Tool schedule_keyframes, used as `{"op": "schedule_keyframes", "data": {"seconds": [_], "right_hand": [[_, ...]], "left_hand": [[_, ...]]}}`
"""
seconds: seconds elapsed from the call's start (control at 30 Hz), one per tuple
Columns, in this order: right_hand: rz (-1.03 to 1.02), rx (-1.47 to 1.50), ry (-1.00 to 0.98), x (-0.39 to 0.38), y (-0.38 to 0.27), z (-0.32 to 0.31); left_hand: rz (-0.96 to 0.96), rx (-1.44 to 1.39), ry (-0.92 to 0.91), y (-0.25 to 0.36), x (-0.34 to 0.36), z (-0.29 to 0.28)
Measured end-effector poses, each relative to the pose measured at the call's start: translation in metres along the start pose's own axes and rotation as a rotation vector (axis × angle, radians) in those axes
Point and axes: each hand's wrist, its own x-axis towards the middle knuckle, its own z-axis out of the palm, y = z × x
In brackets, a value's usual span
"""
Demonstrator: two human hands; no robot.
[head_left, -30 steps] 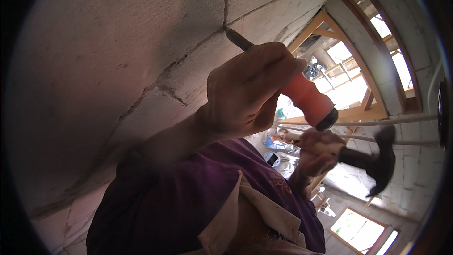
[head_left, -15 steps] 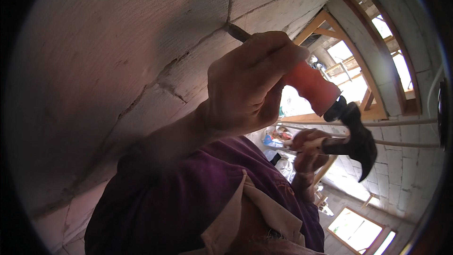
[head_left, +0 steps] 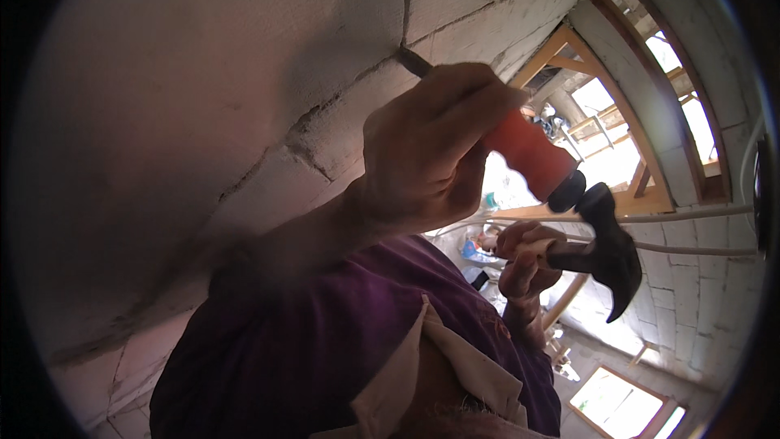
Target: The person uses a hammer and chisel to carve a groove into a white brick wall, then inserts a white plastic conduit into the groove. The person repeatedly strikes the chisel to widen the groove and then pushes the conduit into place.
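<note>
My left hand is wrapped around the red-orange handle of a chisel, held at a slant. The chisel's dark metal blade has its tip at a joint in the pale block wall. A black cap ends the handle, and right beside it is the face of a claw hammer; I cannot tell whether the two touch. My right hand grips the hammer's light wooden handle below the dark head. The claw points downward in the picture.
A cracked, chipped joint runs along the wall beside my left forearm. Wooden-framed openings let in bright light on the right. Pale cables or pipes cross behind the hammer. A timber-framed window is at the lower right.
The view has shifted slightly. The hammer head stays close to the chisel's cap, a little lower and turned slightly. Both hands keep their grips, and the blade tip remains at the wall joint.
</note>
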Motion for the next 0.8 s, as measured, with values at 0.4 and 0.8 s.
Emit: {"op": "schedule_keyframes", "data": {"seconds": [0.4, 0.8], "right_hand": [[0.185, 0.193, 0.314, 0.038, -0.021, 0.031], [0.067, 0.248, 0.261, 0.032, -0.01, 0.042]], "left_hand": [[0.164, -0.002, -0.038, -0.011, 0.037, 0.004], [0.131, -0.01, -0.037, -0.04, 0.032, -0.002]]}}
